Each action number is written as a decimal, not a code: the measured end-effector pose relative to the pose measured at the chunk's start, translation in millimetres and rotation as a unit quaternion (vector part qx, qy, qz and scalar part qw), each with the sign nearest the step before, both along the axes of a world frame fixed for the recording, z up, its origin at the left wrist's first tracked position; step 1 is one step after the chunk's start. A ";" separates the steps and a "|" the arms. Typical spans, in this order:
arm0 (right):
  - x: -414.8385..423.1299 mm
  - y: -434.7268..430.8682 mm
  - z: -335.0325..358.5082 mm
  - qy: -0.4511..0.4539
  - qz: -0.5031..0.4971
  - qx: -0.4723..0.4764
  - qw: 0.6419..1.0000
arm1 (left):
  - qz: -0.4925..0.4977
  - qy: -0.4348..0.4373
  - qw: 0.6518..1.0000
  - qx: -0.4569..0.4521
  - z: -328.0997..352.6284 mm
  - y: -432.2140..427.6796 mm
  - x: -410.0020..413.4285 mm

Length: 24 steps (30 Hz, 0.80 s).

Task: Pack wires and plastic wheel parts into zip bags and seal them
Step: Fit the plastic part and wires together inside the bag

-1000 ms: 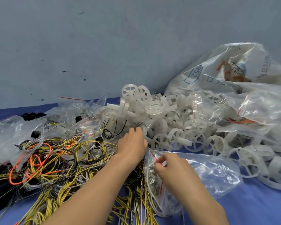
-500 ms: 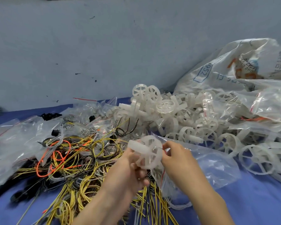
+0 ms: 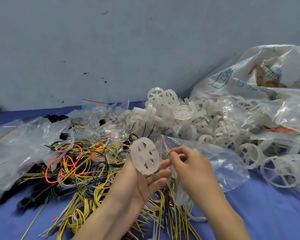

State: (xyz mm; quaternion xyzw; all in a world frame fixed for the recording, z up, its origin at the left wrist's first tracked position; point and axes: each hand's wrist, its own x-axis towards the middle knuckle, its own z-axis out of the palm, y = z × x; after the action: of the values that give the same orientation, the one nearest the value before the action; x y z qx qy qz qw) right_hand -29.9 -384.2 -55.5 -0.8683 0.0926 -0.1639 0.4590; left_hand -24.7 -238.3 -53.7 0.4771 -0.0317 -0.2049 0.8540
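Step in hand: loading one plastic wheel point(image 3: 145, 155) into the zip bag point(image 3: 203, 163); sealing not yet begun.
Left hand point(image 3: 142, 179): palm up, fingers point(image 3: 160, 165) nearly straight and slightly spread, wheel standing tilted on them, just beside the bag mouth.
Right hand point(image 3: 190, 168): thumb and forefinger pinching the red-striped bag rim, holding the mouth open.
Bag position: lying partly on the wire heap point(image 3: 87, 163), partly on the blue tabletop point(image 3: 267, 210); contents hard to make out through the film.
Next move: judged to call for tipping the wheel edge-first through the opening, mouth kept wide; then pressing the zip strip shut.
Count, hands: two.
Count, wheel in hand: one.
Count, loose wheels point(image 3: 184, 118): one pile, too many and too overlapped to count.
Count, wires: one tangle, uncountable; yellow, black, orange, grey.
Count, other clear bags: several, exact number unclear.
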 end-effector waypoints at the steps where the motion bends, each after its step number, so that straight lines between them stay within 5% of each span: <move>1: -0.8 -0.7 1.2 -0.010 -0.005 0.012 1.000 | 0.005 0.001 1.000 -0.016 0.3 2.4 1.3; 8: -6.9 0.0 -0.3 -0.035 0.002 -0.003 0.999 | 0.028 -0.006 1.000 0.006 0.7 1.4 4.2; 11: -10.0 -1.4 0.1 -0.045 0.005 0.015 0.999 | 0.042 -0.074 0.985 0.150 0.8 3.7 0.9; 15: -15.3 -5.0 1.2 -0.075 0.006 0.000 0.997 | 0.072 -0.223 0.893 0.383 -3.7 7.4 -2.2; 20: -23.6 -0.4 8.4 -0.105 0.028 -0.100 0.989 | 0.097 -0.356 0.737 0.567 -6.1 8.9 -1.9; 24: -29.7 8.8 15.1 -0.096 0.062 -0.171 0.979 | -0.056 -0.397 0.744 0.534 -2.3 9.8 0.1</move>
State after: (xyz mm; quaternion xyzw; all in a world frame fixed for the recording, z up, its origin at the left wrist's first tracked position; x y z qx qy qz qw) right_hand -59.6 -375.5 -40.4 -0.9183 -0.0355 -0.2306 0.3199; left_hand -24.6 -228.5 -55.9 0.8909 -0.2796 -0.0276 0.3569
